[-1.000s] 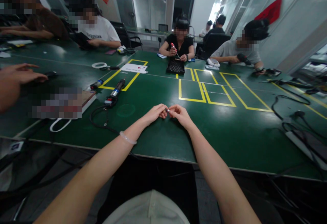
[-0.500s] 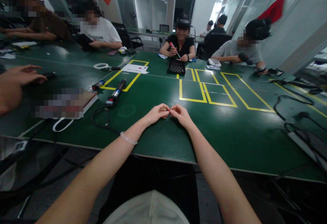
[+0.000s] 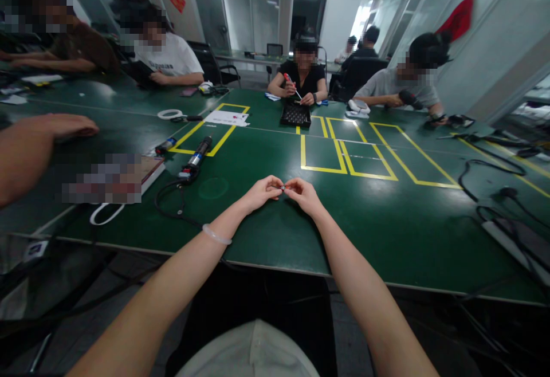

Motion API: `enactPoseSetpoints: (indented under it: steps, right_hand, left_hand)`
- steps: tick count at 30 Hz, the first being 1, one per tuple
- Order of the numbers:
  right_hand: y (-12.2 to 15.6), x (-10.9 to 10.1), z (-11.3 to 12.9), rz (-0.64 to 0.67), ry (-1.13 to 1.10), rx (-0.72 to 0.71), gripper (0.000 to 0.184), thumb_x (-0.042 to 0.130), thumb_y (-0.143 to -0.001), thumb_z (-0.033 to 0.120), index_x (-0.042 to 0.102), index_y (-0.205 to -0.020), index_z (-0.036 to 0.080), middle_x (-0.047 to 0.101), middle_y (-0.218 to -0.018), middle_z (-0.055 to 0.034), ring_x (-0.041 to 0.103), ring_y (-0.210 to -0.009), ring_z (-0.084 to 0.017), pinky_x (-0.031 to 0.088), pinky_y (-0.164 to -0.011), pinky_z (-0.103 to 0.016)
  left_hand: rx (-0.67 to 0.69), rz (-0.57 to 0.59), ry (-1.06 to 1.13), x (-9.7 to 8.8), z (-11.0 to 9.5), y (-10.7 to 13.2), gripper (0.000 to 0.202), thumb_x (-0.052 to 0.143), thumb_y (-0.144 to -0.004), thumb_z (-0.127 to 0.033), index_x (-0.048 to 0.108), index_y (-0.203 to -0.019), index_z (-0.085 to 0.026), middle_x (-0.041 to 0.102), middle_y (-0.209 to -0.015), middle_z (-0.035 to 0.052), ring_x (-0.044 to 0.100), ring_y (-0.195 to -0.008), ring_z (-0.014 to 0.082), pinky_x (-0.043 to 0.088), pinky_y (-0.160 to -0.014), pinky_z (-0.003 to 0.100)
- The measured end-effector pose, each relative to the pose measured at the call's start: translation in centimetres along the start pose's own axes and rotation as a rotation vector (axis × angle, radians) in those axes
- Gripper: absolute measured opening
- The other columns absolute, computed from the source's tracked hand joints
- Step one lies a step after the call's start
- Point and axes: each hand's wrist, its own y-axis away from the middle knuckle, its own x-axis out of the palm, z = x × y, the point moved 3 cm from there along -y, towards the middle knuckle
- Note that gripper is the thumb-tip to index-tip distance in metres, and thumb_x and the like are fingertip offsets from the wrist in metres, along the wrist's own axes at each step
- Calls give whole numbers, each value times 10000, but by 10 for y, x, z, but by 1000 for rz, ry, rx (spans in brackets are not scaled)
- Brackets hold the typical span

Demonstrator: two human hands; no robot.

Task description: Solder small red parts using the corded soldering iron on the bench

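Fingertips meet at the green counter [image 3: 266, 239], where a person's left hand [image 3: 265, 192] and right hand [image 3: 303, 195] share a pinch on one small part [image 3: 282, 188], held directly at twelve o'clock from the wearer's body. The part is so largely covered by the fingers that its shape cannot be made out from this view. The step in hand appears to be close fingertip handling of that piece, and any further move would seem to call for a light, even grip from both sides, with neither hand letting go early. Each hand grips with thumb against forefinger, the remaining fingers curled in; the forearms run inward from seven and five o'clock to form a peak, the wrists bent slightly toward each other and the elbows wide. A pale bracelet [image 3: 216, 234] circles the left forearm near the wrist. Taking the joined hands as the dial's centre, a corded cylindrical tool [image 3: 196, 156] lies at ten o'clock, a thick book [image 3: 151, 168] rests near nine, and yellow tape [image 3: 324, 170] marks outlines toward one. Beyond, close to twelve, a co-worker in black [image 3: 318, 73] holds a red-handled screwdriver [image 3: 289, 80] over a black tray [image 3: 295, 122].
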Motion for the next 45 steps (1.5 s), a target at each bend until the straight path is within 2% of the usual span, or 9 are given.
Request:
enactPoseSetpoints:
  steps: [5, 15, 22, 29, 33, 37, 41, 43, 45]
  right_hand:
    - [0, -1, 1, -16, 26, -8, 284, 698, -775, 386, 639, -964, 182, 661, -827, -14, 534, -649, -123, 449, -639, -269]
    - [3, 5, 4, 25, -7, -43, 286, 707, -737, 344, 595, -955, 198, 637, -790, 6, 521, -628, -116, 449, -632, -274]
    - [6, 7, 8, 48, 58, -65, 302, 706, -745, 364, 572, -961, 201, 640, -806, 2, 534, -644, -120, 459, -641, -272]
    - [8, 6, 14, 57, 219, -120, 213, 677, -786, 340, 578, -915, 201, 638, -757, 11, 545, -638, -126, 444, -646, -268]
    - [9, 4, 14, 52, 227, -113, 207, 659, -819, 355, 594, -939, 199, 666, -769, -2, 560, -646, -135, 443, -660, -273]
    - [8, 2, 12, 43, 237, -103, 203, 640, -822, 354, 605, -947, 197, 681, -789, -9, 558, -643, -137, 440, -660, -275]
    - [6, 0, 13, 23, 268, -93, 194, 640, -807, 352, 624, -916, 192, 656, -762, -4, 539, -638, -138, 431, -655, -276]
    - [6, 0, 13, 14, 275, -79, 195, 641, -803, 352, 633, -908, 188, 638, -736, 0, 530, -633, -138, 426, -651, -275]
    - [6, 0, 13, 8, 283, -69, 195, 640, -802, 349, 639, -906, 184, 621, -713, 6, 523, -629, -136, 423, -649, -272]
  left_hand:
    - [-19, -12, 7, 0, -1, 0, 409, 794, -739, -354, 582, -1006, -128, 636, -967, 50, 607, -824, 122, 523, -748, 273]
    - [-20, 0, -17, -2, 5, -2, 371, 773, -758, -360, 577, -983, -139, 651, -930, 33, 615, -812, 125, 522, -755, 282]
    - [-30, -14, -9, -2, 4, -1, 338, 766, -759, -322, 572, -964, -136, 648, -893, 29, 617, -793, 123, 517, -747, 279]
    - [-36, -33, -13, -1, 5, -2, 301, 764, -750, -289, 566, -918, -138, 637, -826, 16, 613, -759, 122, 512, -719, 271]
    - [-56, -28, -15, 0, 3, -1, 288, 732, -784, -298, 585, -970, -135, 659, -884, 43, 630, -797, 137, 513, -725, 277]
    - [-97, -20, -36, -3, -1, 1, 354, 696, -826, -370, 595, -1085, -151, 681, -1000, 82, 653, -900, 174, 521, -761, 302]
    - [-54, -13, -232, -18, -9, 1, 416, 629, -857, -435, 599, -1169, -161, 680, -1136, 115, 652, -1012, 217, 523, -848, 358]
    - [22, -49, -386, -36, -17, 2, 427, 600, -862, -437, 601, -1187, -159, 665, -1199, 121, 636, -1084, 234, 500, -940, 392]
    - [86, -143, -584, -63, -26, 6, 430, 577, -862, -429, 606, -1196, -160, 640, -1247, 122, 614, -1139, 246, 459, -1023, 412]
